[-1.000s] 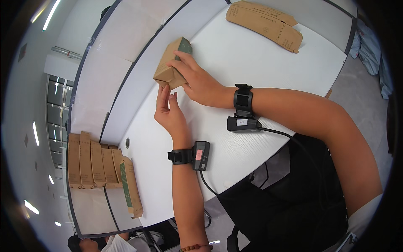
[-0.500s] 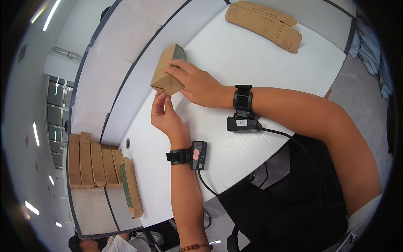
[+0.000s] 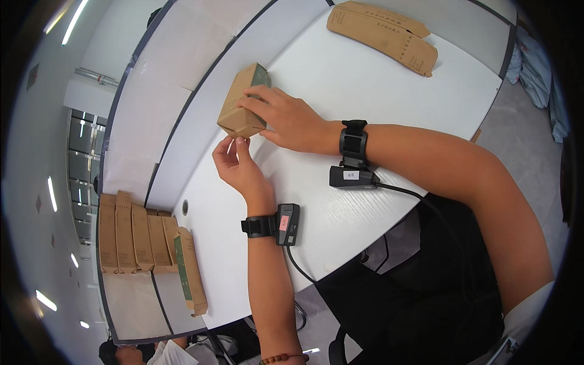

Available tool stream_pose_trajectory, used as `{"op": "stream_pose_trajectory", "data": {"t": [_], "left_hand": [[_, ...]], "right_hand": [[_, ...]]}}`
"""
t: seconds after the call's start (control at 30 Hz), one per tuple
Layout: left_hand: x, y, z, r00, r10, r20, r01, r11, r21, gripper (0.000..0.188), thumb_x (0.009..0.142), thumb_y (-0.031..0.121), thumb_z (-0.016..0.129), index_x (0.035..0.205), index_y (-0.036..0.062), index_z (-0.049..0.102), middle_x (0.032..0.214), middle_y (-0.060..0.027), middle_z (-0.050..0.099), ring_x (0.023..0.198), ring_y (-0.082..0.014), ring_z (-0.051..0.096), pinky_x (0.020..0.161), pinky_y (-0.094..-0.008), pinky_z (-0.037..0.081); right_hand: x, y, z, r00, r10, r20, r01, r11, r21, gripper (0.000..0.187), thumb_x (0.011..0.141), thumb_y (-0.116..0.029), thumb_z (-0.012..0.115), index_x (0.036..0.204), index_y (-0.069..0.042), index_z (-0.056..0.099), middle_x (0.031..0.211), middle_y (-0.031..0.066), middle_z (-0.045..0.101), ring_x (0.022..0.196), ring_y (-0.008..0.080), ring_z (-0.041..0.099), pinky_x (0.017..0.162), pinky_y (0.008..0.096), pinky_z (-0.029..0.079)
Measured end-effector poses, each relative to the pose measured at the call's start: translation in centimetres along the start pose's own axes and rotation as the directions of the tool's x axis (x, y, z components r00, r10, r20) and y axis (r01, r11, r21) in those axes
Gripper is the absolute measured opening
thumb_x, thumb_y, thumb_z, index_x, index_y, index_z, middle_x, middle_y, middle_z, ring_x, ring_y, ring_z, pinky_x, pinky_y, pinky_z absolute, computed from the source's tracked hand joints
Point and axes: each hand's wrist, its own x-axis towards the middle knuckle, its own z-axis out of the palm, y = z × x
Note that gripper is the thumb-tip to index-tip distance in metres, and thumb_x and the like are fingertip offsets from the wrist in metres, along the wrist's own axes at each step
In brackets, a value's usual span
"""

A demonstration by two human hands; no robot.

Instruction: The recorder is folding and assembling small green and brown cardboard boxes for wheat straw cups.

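A brown cardboard box (image 3: 240, 100) with a dark green panel stands tilted over the white table near the partition. From its right side my right hand (image 3: 292, 125) grips it, fingers across the upper face and thumb low by the near end. My left hand (image 3: 240, 170) is at that near end, thumb and fingertips pinching the lower edge of the end flap. The flap looks folded over the opening. What is inside the box cannot be seen. Each wrist wears a black strap with a small cabled device.
Flat, unfolded cardboard cartons (image 3: 383, 38) lie at the table's far edge. At the left, several brown boxes (image 3: 134, 237) stand in a row, with a green-sided one (image 3: 191, 272) beside them. A low partition (image 3: 201, 115) borders the white table (image 3: 225, 261). Another person (image 3: 173, 353) sits at lower left.
My left hand has shifted slightly left and down along the box's end, its fingers a little more spread. The end flap sits flatter. My right hand keeps its grip.
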Motion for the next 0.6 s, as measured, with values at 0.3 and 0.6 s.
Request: {"op": "stream_pose_trajectory", "data": {"t": [0.3, 0.6], "left_hand": [[-0.8, 1.9, 1.1, 0.989, 0.075, 0.124, -0.088, 0.991, 0.104, 0.086, 0.091, 0.015, 0.075, 0.156, 0.0017, 0.020, 0.146, -0.0195, 0.040, 0.136, -0.0293, 0.042, 0.108, -0.0404, 0.042], [1.1, 0.7, -1.1, 0.994, -0.018, -0.110, 0.054, 0.941, 0.333, 0.070, 0.094, 0.026, 0.070, 0.146, -0.0031, 0.033, 0.126, -0.0187, 0.055, 0.114, -0.0259, 0.059, 0.097, -0.0359, 0.049]], "right_hand": [[0.2, 0.1, 0.3, 0.992, -0.127, 0.008, 0.127, 0.990, 0.056, 0.066, 0.079, -0.004, 0.075, 0.139, -0.013, 0.051, 0.143, 0.0134, 0.044, 0.124, 0.0347, 0.054, 0.098, 0.0405, 0.054], [-0.2, 1.8, 0.7, 0.990, 0.085, 0.108, -0.113, 0.951, 0.287, 0.064, 0.083, -0.008, 0.067, 0.142, -0.015, 0.046, 0.148, 0.0147, 0.039, 0.123, 0.0306, 0.052, 0.096, 0.0392, 0.053]]}}
